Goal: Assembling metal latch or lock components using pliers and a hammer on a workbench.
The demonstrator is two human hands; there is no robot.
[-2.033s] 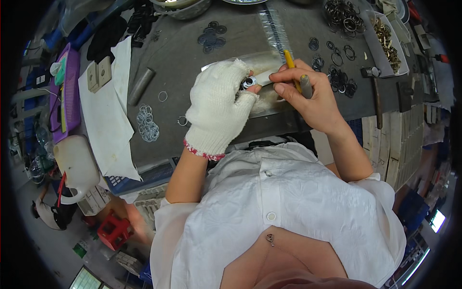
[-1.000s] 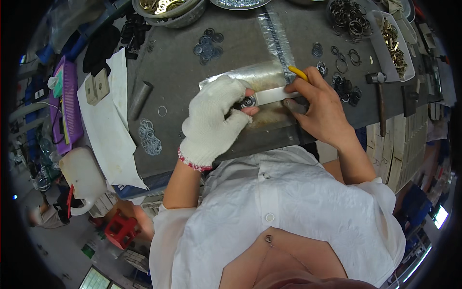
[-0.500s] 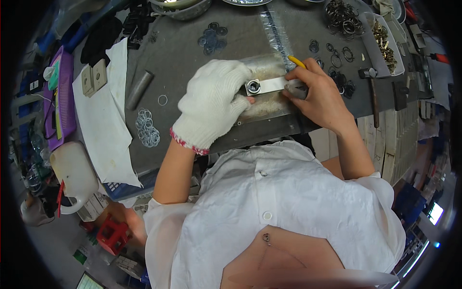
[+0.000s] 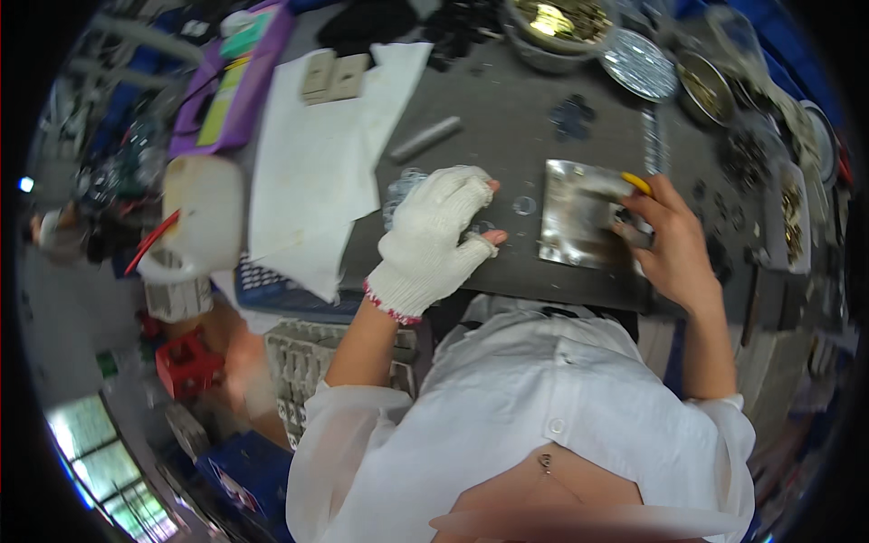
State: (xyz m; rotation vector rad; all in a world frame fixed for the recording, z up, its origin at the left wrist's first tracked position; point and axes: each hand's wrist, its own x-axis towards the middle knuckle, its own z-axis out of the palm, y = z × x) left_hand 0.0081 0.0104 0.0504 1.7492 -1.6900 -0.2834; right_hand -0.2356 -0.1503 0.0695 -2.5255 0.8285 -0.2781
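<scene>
My left hand (image 4: 434, 235) wears a white knitted glove with bare fingertips. Its thumb and fingers are apart, over the table beside a pile of thin, pale rings (image 4: 398, 192) that it partly covers. A single thin ring (image 4: 524, 205) lies just right of its fingertips. My bare right hand (image 4: 674, 240) is closed around a tool with a yellow handle end (image 4: 637, 184), above the right side of a shiny metal plate (image 4: 575, 222). A small dark and metallic part shows by its fingertips, too blurred to name.
White paper (image 4: 308, 172) with two beige blocks (image 4: 335, 78) lies left, near a purple basket (image 4: 272, 45) and a pale jug (image 4: 204, 208). A metal rod (image 4: 425, 139) and dark discs (image 4: 572, 118) lie farther back. A white bin (image 4: 797, 217) of brass-coloured parts stands right.
The view has swung left. My left hand has let go of the silver bar with a round fitting and moved left to the rings. The right hand still grips the yellow-handled tool.
</scene>
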